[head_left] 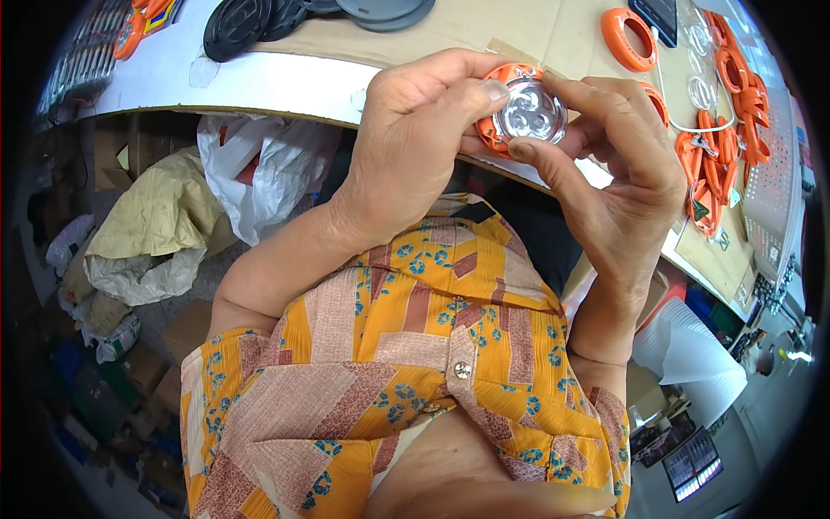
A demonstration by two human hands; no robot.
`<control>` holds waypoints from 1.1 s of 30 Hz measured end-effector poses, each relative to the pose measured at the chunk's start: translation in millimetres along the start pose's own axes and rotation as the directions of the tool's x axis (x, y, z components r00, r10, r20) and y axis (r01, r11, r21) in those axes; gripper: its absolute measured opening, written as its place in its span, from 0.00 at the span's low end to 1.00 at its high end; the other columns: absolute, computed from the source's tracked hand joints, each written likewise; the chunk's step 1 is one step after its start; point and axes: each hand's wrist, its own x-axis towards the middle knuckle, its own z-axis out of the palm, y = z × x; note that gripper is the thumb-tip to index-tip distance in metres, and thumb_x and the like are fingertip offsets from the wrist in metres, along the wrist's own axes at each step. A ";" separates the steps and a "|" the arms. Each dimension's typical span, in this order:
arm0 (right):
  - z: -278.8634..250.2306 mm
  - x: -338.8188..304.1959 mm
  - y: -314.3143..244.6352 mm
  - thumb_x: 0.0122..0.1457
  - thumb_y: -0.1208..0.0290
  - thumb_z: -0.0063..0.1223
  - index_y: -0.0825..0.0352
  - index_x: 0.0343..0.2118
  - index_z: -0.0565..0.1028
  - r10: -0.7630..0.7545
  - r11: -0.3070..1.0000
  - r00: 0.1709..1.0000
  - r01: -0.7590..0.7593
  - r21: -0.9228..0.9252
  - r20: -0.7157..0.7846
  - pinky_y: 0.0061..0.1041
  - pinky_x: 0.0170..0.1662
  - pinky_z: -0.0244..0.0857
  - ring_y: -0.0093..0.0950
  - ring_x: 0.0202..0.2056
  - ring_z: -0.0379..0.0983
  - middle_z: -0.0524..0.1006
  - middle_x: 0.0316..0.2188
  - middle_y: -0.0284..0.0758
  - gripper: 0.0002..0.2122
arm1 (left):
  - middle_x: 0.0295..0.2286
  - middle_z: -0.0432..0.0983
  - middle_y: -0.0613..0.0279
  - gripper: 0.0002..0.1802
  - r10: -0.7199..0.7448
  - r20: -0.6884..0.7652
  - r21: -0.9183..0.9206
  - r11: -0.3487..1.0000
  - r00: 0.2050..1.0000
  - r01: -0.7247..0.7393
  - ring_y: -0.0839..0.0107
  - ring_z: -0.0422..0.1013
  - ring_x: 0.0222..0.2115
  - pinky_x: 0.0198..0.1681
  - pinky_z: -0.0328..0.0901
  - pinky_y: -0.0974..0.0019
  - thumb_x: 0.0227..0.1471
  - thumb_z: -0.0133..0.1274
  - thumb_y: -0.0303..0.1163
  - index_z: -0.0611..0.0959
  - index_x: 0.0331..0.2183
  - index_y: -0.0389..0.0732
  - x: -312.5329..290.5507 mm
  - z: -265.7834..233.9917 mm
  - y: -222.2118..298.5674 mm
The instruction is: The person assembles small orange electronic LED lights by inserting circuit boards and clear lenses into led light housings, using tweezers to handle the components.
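Observation:
Between my two hands, just above the table's near edge, is an orange lamp housing (489, 130) with a clear round lens (534, 111) in its face. Three round reflector cups show through the lens. My left hand (415, 130) grips the housing's left side, its thumb on the orange rim. My right hand (618, 156) pinches the lens's right side, thumb at the lower edge and index finger at the upper edge. The backs of both hands hide the far side of the housing.
Orange rings (628, 40) and a dark phone (657, 19) lie at the far right. Orange housing parts (711, 164) pile beside a white perforated basket (772, 164). Black discs (242, 28) sit at the back left. Below the table's left edge hang plastic bags (268, 164).

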 end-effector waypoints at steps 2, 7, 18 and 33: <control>0.5 -0.1 -0.3 0.44 0.83 0.73 0.73 0.47 0.81 -0.004 1.000 1.000 0.004 -0.025 0.001 0.11 0.34 0.67 0.14 0.30 0.70 0.75 0.40 0.32 0.23 | 0.43 0.80 0.49 0.19 0.003 -0.006 0.041 0.999 1.000 -0.003 0.66 0.80 0.41 0.47 0.76 0.63 0.65 0.44 0.26 0.75 0.52 0.24 -0.6 0.6 -0.8; 0.0 0.8 0.0 0.43 0.83 0.74 0.72 0.47 0.81 -0.031 0.995 1.000 0.031 -0.096 0.002 0.11 0.33 0.67 0.13 0.30 0.71 0.74 0.39 0.31 0.23 | 0.42 0.80 0.50 0.19 0.016 0.008 0.086 0.996 1.000 -0.017 0.67 0.80 0.41 0.47 0.76 0.62 0.65 0.44 0.26 0.75 0.52 0.24 -1.7 1.7 0.0; 2.4 0.5 11.0 0.44 0.82 0.74 0.71 0.49 0.81 0.001 0.998 1.000 -0.002 0.069 0.012 0.11 0.35 0.65 0.14 0.31 0.69 0.74 0.40 0.30 0.25 | 0.41 0.81 0.51 0.18 -0.023 -0.021 0.026 0.999 1.000 0.024 0.67 0.80 0.40 0.47 0.76 0.62 0.65 0.45 0.27 0.76 0.51 0.25 -0.3 -0.5 1.0; 7.9 -0.1 11.3 0.47 0.82 0.71 0.68 0.49 0.82 -0.083 0.995 0.996 0.082 -0.065 -0.020 0.13 0.35 0.68 0.15 0.30 0.71 0.76 0.40 0.33 0.22 | 0.36 0.80 0.55 0.16 0.009 -0.117 -0.052 0.999 0.993 -0.016 0.75 0.79 0.36 0.41 0.77 0.73 0.64 0.46 0.28 0.80 0.46 0.26 0.8 2.3 -3.3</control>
